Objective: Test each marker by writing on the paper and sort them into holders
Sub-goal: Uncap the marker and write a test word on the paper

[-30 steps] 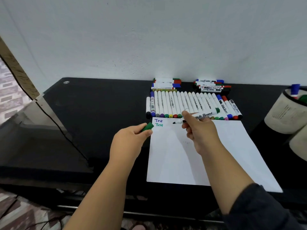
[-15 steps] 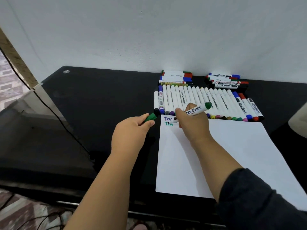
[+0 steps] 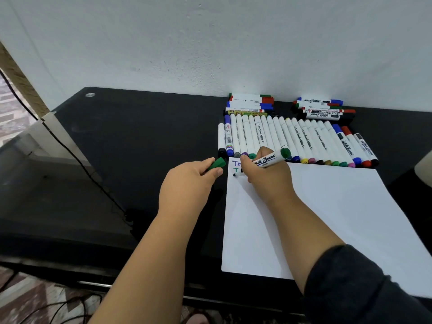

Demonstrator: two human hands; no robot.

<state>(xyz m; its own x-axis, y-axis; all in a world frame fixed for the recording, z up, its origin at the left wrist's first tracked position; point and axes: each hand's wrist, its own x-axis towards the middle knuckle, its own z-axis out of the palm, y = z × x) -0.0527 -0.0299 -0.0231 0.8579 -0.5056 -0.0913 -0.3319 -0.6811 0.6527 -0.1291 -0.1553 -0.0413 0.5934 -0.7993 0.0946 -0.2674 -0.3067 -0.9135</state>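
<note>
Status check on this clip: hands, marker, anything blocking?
Right hand grips green marker, tip on paper. Left hand pinches green cap. Nothing blocking.

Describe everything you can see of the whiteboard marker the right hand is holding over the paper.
The white-barrelled whiteboard marker with a green end is uncapped and gripped by the right hand. It lies tilted, green end up and to the right, dark tip down and left at the white sheet of paper, just below two written lines. "White Board" runs along its plastic-looking barrel in black script. Its middle is hidden by fingers.
</note>
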